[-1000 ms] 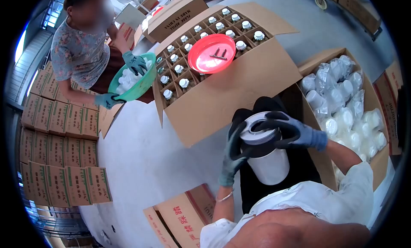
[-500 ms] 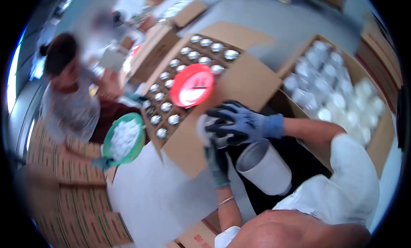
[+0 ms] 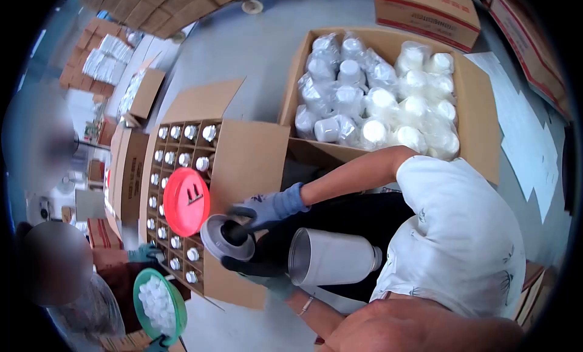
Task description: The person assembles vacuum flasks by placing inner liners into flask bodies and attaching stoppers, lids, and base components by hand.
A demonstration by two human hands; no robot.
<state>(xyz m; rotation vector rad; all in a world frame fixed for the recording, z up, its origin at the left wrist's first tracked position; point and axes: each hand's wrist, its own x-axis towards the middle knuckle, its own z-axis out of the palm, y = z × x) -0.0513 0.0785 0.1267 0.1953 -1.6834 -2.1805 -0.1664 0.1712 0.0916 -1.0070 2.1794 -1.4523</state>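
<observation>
My gloved left hand (image 3: 261, 272) grips the lower edge of a round grey-white lid part (image 3: 226, 238) with a dark centre. At the upper side of the same part is my gloved right hand (image 3: 261, 209), its fingers curled at the rim and partly blurred. A white cylindrical container (image 3: 334, 258) lies tilted across my lap, its open mouth toward my hands. Just beyond the lid part, a red tray (image 3: 186, 201) with a few small dark pieces rests on a divided carton (image 3: 243, 164) of silver-topped bottles.
A large carton (image 3: 480, 103) of plastic-wrapped white containers stands beyond my right arm. At the lower left, a co-worker's gloved hand (image 3: 143, 253) reaches to the bottles, beside a green basin (image 3: 181, 306) of white pieces. Closed cartons (image 3: 425, 18) stand at the top right.
The view has swung to the right. The lid part has come off the container, which now shows its open mouth, and both hands have moved away from it with the part.
</observation>
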